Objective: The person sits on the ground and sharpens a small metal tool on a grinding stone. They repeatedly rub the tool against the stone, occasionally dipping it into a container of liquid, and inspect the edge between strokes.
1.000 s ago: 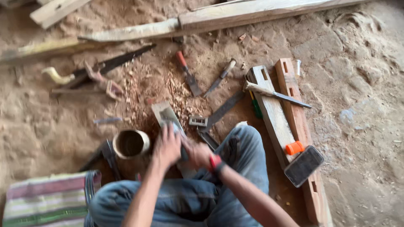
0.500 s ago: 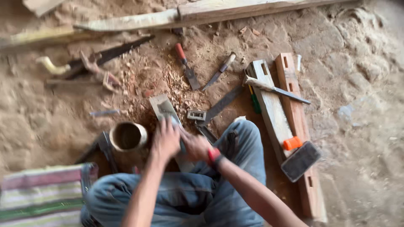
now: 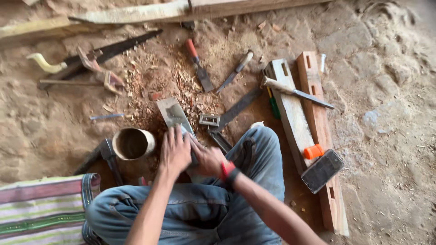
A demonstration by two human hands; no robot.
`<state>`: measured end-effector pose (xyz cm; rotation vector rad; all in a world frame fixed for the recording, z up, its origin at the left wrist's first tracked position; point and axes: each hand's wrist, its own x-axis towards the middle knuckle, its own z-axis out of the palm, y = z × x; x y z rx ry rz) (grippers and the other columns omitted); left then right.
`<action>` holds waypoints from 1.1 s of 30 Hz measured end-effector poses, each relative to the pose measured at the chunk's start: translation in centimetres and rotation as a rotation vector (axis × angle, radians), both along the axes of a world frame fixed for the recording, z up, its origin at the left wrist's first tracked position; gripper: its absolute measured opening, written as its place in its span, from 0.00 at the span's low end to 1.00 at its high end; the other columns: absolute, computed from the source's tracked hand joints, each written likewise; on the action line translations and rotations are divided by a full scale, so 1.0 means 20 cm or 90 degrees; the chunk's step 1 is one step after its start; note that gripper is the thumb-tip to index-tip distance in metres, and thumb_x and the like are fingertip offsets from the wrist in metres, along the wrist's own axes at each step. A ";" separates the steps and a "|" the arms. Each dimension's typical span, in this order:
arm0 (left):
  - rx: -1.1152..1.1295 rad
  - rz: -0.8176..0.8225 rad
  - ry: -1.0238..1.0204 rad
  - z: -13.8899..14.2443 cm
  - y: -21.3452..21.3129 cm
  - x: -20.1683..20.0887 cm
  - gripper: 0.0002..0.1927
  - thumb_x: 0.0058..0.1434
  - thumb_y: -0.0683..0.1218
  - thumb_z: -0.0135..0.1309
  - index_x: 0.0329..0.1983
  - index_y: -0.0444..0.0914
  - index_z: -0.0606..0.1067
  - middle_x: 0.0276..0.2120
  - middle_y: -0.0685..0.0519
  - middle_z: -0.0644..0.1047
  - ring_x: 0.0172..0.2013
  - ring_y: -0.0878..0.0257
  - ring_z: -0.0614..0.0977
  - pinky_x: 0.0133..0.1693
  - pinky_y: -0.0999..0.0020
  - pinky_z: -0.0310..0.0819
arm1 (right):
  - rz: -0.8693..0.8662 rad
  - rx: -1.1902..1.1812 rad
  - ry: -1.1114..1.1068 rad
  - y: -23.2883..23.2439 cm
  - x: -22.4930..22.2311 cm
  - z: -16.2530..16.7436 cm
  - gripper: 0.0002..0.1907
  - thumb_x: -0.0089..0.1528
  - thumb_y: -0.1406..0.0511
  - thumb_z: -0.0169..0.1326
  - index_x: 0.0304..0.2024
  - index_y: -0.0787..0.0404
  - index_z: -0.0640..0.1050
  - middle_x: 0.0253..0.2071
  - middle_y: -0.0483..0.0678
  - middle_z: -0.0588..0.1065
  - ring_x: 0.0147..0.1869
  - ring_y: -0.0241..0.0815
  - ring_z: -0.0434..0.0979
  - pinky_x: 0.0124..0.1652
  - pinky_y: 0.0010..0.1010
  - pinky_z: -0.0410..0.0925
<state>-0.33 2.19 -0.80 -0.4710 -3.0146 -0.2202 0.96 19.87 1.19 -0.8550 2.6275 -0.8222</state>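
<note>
flat grey stone slab [image 3: 171,113] lies on the dirt floor [image 3: 381,136] just in front of the seated person's knees, its far end angled away to the left and its near end hidden under both hands; the slant likely suits a push away from the body. left hand [image 3: 175,152] rests flat on top, fingers [image 3: 171,135] pressed together and pointing far along the slab, which looks like downward pressure rather than a grip. right hand [image 3: 206,159] lies just beside and partly under the left, touching it; its fingers curl around something small against the slab, but what they pinch cannot be told. a red wristband [image 3: 225,169] sits on the right wrist. a short hollow wooden cup [image 3: 133,143] stands just left of the hands, within easy reach. tools are spread far of the slab in a loose arc: a red-handled chisel [image 3: 198,63], a pale-handled knife [image 3: 235,71], a small metal square frame [image 3: 209,120] and a handsaw [image 3: 109,49] at far left, amid wood shavings [image 3: 154,81]. two mortised wooden rails [image 3: 309,131] lie side by side at right, carrying a dark phone [image 3: 323,170] and an orange cap [image 3: 314,151] at their near end. a striped cloth [image 3: 43,206] lies near left.
</note>
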 end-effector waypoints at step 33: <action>-0.005 -0.020 -0.021 0.07 -0.14 -0.23 0.23 0.62 0.45 0.44 0.58 0.30 0.73 0.64 0.29 0.65 0.64 0.33 0.65 0.64 0.42 0.60 | 0.007 0.113 -0.069 -0.13 -0.28 -0.05 0.62 0.50 0.42 0.64 0.76 0.59 0.50 0.77 0.54 0.56 0.43 0.63 0.82 0.42 0.48 0.74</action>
